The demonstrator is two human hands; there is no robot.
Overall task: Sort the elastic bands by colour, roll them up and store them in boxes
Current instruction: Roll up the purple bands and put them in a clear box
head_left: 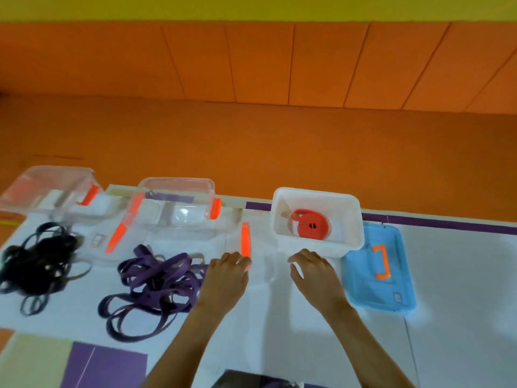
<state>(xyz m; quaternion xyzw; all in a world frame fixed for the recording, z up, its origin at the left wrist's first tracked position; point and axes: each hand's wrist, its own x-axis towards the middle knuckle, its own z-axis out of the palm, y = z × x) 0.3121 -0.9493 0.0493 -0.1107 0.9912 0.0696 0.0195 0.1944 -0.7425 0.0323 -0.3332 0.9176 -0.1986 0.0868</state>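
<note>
A rolled red band lies in the white box. Two clear boxes with orange clips stand to its left, the middle box and the far left box. Loose purple bands are piled in front of the middle box, and black bands in front of the left one. A clear lid with an orange handle lies flat left of the white box. My left hand curls its fingertips over the near end of that handle. My right hand hovers loosely curled before the white box, holding nothing visible.
A blue lid with an orange handle lies right of the white box. Another clear lid with an orange handle leans in front of the middle box. The work surface is a white mat with purple edging, and orange floor and wall lie beyond.
</note>
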